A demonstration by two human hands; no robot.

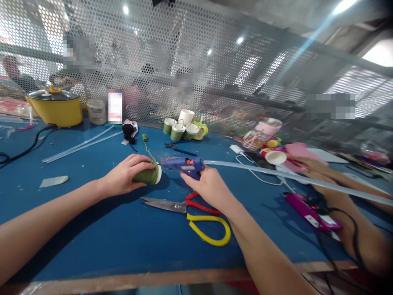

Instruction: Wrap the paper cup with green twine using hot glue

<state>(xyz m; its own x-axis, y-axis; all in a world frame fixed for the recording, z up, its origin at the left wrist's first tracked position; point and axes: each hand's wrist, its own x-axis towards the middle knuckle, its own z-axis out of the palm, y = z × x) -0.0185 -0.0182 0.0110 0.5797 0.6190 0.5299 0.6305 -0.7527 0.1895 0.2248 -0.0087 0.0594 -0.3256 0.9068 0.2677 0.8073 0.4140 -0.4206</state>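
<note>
My left hand [124, 176] is closed around a paper cup [147, 175] wrapped in green yarn, lying on its side with its white rim to the right. A green strand runs from the cup to a small ball of yarn [145, 137] behind it. In my right hand [211, 184] is a blue glue gun [184, 164], its nozzle at the cup's rim; whether they touch I cannot tell. A long clear glue stick [276, 174] sticks out of the gun's back toward the right. Scissors [187, 209] with one red and one yellow handle lie below my hands.
Several green-wrapped cups [178, 131] stand at the back beside blue-handled pliers [181, 146]. A yellow electric pot [57, 107], a jar [96, 111] and loose glue sticks [81, 145] are at left. At right lie a purple power strip [310, 213] with cords and another person's hands [310, 166].
</note>
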